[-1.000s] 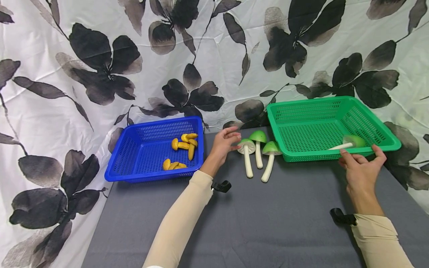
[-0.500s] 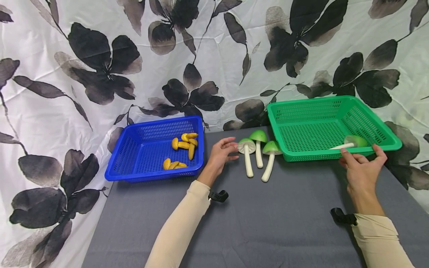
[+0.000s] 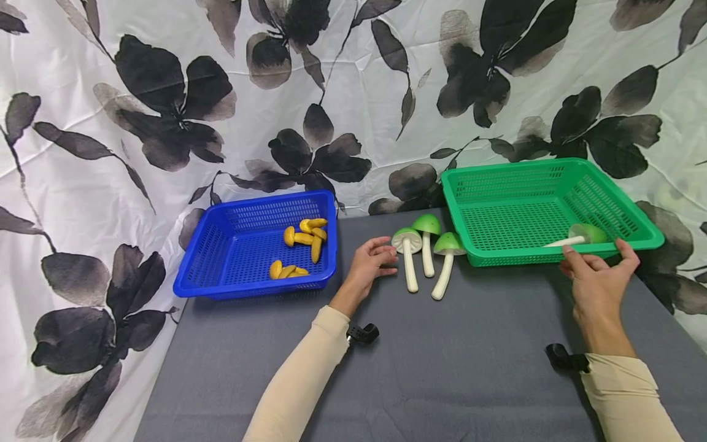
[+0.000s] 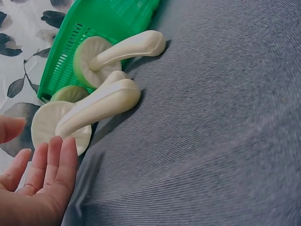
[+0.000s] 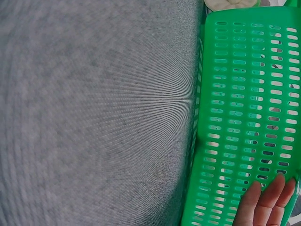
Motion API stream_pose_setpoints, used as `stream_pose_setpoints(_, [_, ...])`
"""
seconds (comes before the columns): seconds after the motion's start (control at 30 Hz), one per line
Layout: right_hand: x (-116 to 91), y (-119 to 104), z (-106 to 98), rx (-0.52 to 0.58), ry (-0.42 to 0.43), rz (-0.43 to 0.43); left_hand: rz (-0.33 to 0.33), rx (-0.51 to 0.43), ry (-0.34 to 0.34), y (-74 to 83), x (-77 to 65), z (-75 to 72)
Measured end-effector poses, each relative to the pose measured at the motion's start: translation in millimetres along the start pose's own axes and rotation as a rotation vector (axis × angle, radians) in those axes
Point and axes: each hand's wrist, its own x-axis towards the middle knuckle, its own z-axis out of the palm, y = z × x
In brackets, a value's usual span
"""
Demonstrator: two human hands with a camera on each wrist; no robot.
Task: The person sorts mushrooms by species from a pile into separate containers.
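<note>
Three mushrooms with green caps and white stems lie on the grey cloth: the left one point(image 3: 410, 261), the back one point(image 3: 427, 239) and the right one point(image 3: 444, 276). My left hand point(image 3: 369, 265) hovers beside the left mushroom's cap, fingers loosely bent and holding nothing; in the left wrist view its fingertips point(image 4: 55, 146) overlap that cap, and contact is unclear. With my right hand point(image 3: 599, 291) I grip the front rim of the green basket point(image 3: 519, 256). Several of its fingertips point(image 5: 265, 200) lie against the outer wall. Inside that basket lies another green-capped mushroom point(image 3: 588, 233).
A blue basket point(image 3: 221, 288) stands at the left, holding several small yellow mushrooms point(image 3: 302, 239) on its right side. Behind the table hangs a white curtain point(image 3: 221, 24) with dark flowers. Grey cloth point(image 3: 442, 368) covers the table in front of the baskets.
My left hand has drawn down and slightly left, away from the left mushroom's cap. The right hand stays on the green basket, and the mushrooms lie as before.
</note>
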Motion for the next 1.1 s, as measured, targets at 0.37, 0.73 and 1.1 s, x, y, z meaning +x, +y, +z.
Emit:
stream_pose_setpoints(0.37, [2,2,1,-0.007,0.017,-0.011,0.009,0.020,-0.008,-10.9,0.5,8.1])
stream_pose_setpoints(0.73, [1,1,0,-0.011,-0.001,-0.014,0.009,0.110,0.023,-18.2,3.5,20.8])
stream_pose_setpoints(1.1, [2,2,-1,0.005,-0.007,-0.025,0.029,0.258,0.077,-18.0,1.3,39.1])
